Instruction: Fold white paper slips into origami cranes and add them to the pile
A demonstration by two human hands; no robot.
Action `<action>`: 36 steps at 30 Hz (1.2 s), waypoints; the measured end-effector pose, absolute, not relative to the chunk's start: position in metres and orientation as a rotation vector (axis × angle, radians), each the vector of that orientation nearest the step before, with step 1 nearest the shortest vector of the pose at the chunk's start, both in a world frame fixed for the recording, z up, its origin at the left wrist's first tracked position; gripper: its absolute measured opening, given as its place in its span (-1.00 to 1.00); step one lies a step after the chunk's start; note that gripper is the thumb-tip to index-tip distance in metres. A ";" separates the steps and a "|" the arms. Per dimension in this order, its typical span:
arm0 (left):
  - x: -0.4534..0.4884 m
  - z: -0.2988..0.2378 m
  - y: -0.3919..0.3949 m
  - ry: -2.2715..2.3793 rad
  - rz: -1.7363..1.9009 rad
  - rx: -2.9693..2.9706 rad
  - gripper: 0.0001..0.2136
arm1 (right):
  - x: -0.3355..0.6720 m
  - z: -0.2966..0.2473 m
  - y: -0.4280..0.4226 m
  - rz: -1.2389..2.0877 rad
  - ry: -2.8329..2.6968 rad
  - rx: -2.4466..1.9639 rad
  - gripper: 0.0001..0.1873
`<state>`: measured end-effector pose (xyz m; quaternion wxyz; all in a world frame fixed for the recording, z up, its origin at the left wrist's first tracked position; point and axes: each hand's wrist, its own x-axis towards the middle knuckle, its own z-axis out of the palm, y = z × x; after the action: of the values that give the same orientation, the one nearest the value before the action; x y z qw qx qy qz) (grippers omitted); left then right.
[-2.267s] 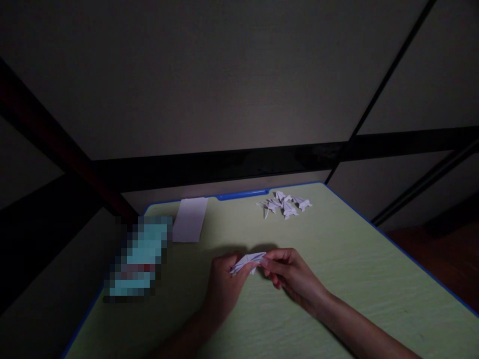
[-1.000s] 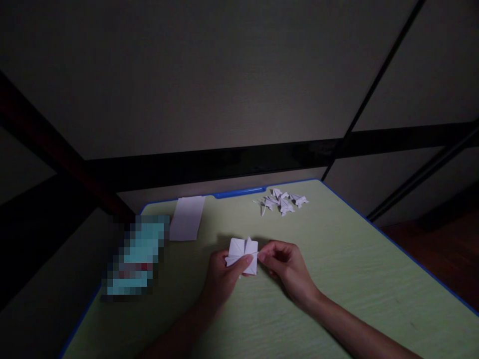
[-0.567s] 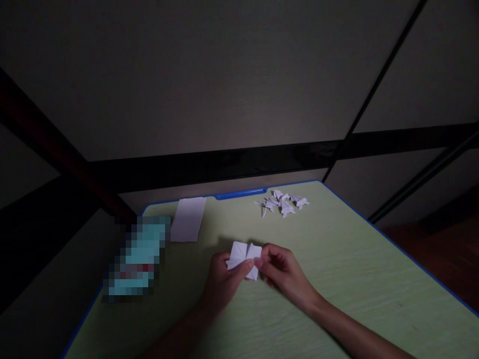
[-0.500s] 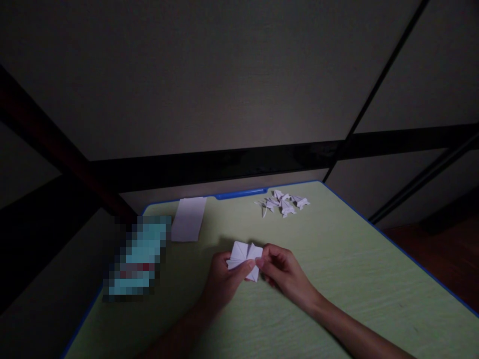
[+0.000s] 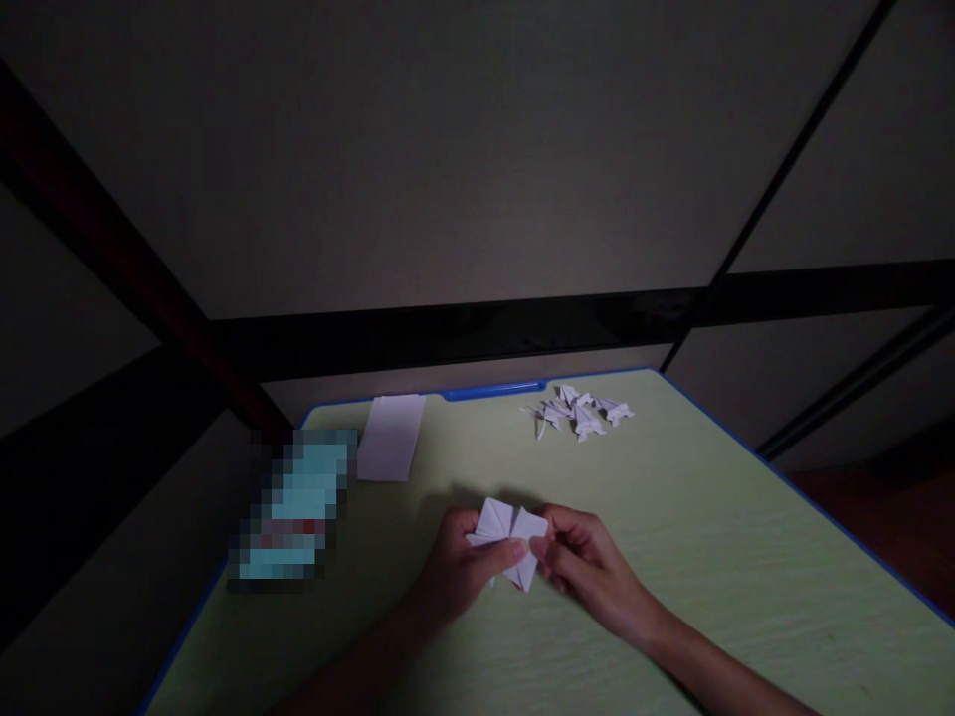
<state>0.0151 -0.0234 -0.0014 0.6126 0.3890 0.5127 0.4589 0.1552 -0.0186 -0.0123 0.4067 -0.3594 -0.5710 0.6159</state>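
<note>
A partly folded white paper piece (image 5: pixel 507 537) is held just above the green table (image 5: pixel 708 557), near its middle. My left hand (image 5: pixel 459 567) pinches its left side, thumb on top. My right hand (image 5: pixel 586 567) pinches its right edge with thumb and forefinger. The folds show as flaps meeting at the centre. The lower part of the paper is hidden behind my fingers.
Several finished white folded paper figures (image 5: pixel 582 413) lie in a heap at the far right of the table. A flat white paper sheet (image 5: pixel 389 449) lies at the far left. A blurred turquoise object (image 5: pixel 294 507) sits at the left edge. Dark wall panels stand behind.
The paper went from a flat narrow shape to an opened form with flaps facing me. My hands stayed pinched on it; the view shifted slightly.
</note>
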 end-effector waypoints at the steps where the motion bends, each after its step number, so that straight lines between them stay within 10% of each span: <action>1: 0.016 -0.001 -0.024 1.197 1.087 0.889 -0.83 | 0.155 -0.012 -0.019 1.546 -1.430 -0.904 -0.67; 36: 0.012 -0.008 -0.014 1.035 0.978 1.047 -0.76 | 0.153 -0.016 -0.013 1.511 -1.162 -1.007 -0.68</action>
<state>0.0119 -0.0137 -0.0084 0.6344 0.4581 0.4526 0.4276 0.1533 -0.0133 -0.0156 0.4730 -0.4114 -0.4749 0.6176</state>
